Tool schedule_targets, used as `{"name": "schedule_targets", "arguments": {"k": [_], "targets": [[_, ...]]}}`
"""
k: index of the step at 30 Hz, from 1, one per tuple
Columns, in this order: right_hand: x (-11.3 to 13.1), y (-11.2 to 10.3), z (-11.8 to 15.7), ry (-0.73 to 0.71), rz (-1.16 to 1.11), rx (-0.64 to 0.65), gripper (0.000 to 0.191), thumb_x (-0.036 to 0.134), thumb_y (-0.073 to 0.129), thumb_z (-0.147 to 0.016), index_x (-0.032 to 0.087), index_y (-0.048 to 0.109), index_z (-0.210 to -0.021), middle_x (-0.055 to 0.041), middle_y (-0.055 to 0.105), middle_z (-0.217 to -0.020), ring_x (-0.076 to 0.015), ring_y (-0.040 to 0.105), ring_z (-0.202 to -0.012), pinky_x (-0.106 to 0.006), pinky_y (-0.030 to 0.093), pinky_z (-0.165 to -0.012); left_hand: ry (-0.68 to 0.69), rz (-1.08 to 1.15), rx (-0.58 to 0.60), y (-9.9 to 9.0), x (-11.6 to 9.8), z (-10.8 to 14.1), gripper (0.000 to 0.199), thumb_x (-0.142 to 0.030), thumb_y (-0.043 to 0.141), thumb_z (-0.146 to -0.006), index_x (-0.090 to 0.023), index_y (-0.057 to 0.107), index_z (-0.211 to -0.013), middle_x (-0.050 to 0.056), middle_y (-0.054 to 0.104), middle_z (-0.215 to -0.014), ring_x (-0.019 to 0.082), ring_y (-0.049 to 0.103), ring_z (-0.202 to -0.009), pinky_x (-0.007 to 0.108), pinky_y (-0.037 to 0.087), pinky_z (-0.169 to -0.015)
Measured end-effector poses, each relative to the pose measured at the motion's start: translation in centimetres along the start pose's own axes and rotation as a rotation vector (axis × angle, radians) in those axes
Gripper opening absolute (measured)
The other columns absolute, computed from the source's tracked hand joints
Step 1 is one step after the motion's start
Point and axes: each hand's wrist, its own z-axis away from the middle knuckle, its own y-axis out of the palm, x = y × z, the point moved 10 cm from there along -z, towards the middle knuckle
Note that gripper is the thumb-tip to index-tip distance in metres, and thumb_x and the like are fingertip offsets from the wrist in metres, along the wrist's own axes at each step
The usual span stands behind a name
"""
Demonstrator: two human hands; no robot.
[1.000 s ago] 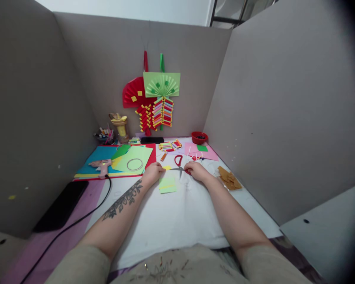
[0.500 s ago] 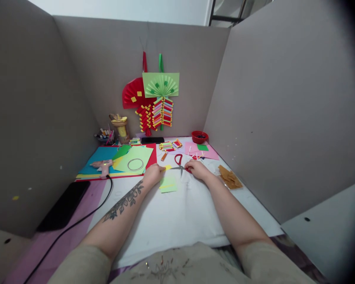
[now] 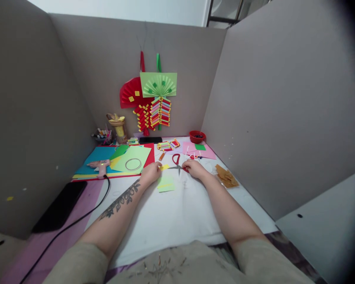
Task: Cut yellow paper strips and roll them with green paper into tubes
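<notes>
My left hand (image 3: 150, 173) pinches a small piece of yellow paper (image 3: 165, 167) at its left edge. A pair of red-handled scissors (image 3: 175, 159) lies across from it, blades apart, one tip at the yellow paper. My right hand (image 3: 193, 168) grips the lower red handle of the scissors, and its fingers partly hide that handle. Just below the yellow piece, a light green paper square (image 3: 166, 184) with a yellow strip on it rests on the white table cover (image 3: 177, 221).
Coloured paper sheets (image 3: 136, 153) and a pink glue gun (image 3: 102, 167) with a black cord lie left. Several rolled paper tubes (image 3: 164, 146) and a red bowl (image 3: 197, 137) are at the back. A bag of brown pieces (image 3: 226, 176) lies right. Paper fan ornaments (image 3: 159, 85) hang on the back panel.
The whole view has shifted slightly, so everything sits a little farther left. Both hands keep their hold on the yellow paper and the scissors.
</notes>
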Motion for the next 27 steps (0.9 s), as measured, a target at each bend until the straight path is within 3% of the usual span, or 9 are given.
{"name": "schedule_targets", "arguments": {"k": [17, 24, 27], "targets": [[-0.3, -0.2, -0.1, -0.01, 0.023, -0.007, 0.03, 0.002, 0.051, -0.075, 0.021, 0.07, -0.087, -0.0041, 0.062, -0.086, -0.0141, 0.055, -0.077, -0.024, 0.041, -0.074, -0.095, 0.027, 0.0, 0.3, 0.6, -0.1, 0.02, -0.022, 0.051, -0.075, -0.022, 0.065, -0.089, 0.003, 0.069, -0.092, 0.018, 0.061, -0.084, 0.023, 0.043, -0.063], [-0.3, 0.0, -0.1, -0.012, 0.03, -0.011, 0.03, 0.002, 0.05, -0.075, 0.021, 0.07, -0.088, -0.0042, 0.062, -0.087, -0.014, 0.055, -0.078, -0.024, 0.041, -0.075, -0.04, 0.018, -0.004, -0.1, 0.7, 0.1, 0.025, -0.021, 0.052, -0.075, -0.024, 0.065, -0.096, 0.002, 0.068, -0.09, 0.016, 0.059, -0.081, 0.023, 0.041, -0.062], [-0.3, -0.1, 0.0, -0.017, 0.029, -0.011, 0.03, 0.003, 0.05, -0.076, 0.021, 0.07, -0.089, -0.0045, 0.062, -0.087, -0.0142, 0.055, -0.079, -0.024, 0.041, -0.075, 0.042, 0.013, 0.0, -0.2, -0.2, 0.2, 0.028, -0.022, 0.05, -0.08, -0.027, 0.066, -0.102, 0.002, 0.065, -0.095, 0.015, 0.058, -0.086, 0.022, 0.041, -0.068]]}}
